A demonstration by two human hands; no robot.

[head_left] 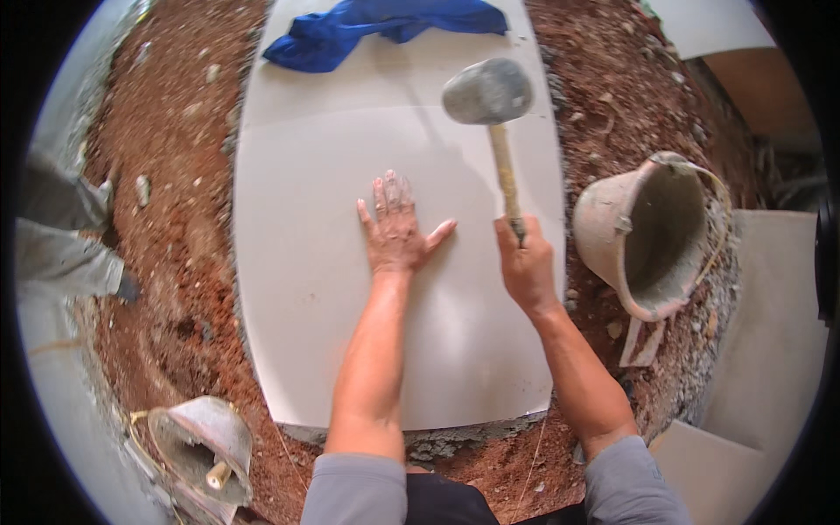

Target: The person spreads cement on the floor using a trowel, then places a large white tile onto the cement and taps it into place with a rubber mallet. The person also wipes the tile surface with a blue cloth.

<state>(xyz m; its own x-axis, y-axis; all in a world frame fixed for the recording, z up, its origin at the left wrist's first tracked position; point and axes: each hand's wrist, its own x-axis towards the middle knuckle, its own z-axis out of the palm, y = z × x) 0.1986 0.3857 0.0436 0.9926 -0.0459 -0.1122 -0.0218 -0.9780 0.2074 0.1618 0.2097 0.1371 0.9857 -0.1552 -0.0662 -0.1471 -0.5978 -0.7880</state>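
My left hand [395, 226] lies flat on a large pale tile [297, 297], its fingers spread and dusted with grey. In my right hand [530, 267] is a rubber mallet [500, 92], gripped near the end of its pale handle. The grey, scuffed mallet head is raised above the tile, apart from it. The tile rests on a bed of grey mortar [437, 444] that shows along its near edge. Beyond it, a second pale tile [350, 87] continues the strip; the seam between them is faint.
A blue cloth [328, 39] lies on the far tile. To the right, a mortar-crusted bucket [604, 223] is tipped on reddish soil [166, 227]; another bucket [210, 424] with a handled tool inside is at lower left. Loose tiles [774, 306] lie right. A person's legs [66, 249] stand left. Thin strings [535, 455] run near me.
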